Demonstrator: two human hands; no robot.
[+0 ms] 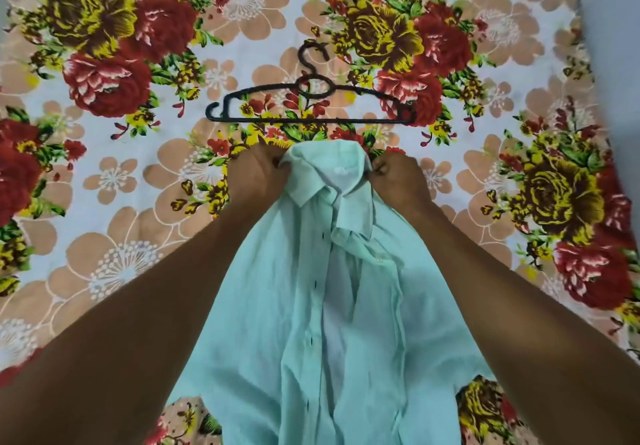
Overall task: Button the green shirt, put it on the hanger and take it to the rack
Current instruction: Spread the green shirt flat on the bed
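The pale green shirt (277, 306) hangs between my arms, collar up, front placket unfastened with its white inside showing. My left hand (258, 176) grips the left side of the collar. My right hand (398, 177) pinches the right side of the collar. A black plastic hanger (311, 117) lies flat on the bedsheet just beyond my hands, its hook pointing away from me.
A floral bedsheet (121, 184) with red and yellow roses covers the whole surface. A pale wall edge (616, 46) shows at the far right.
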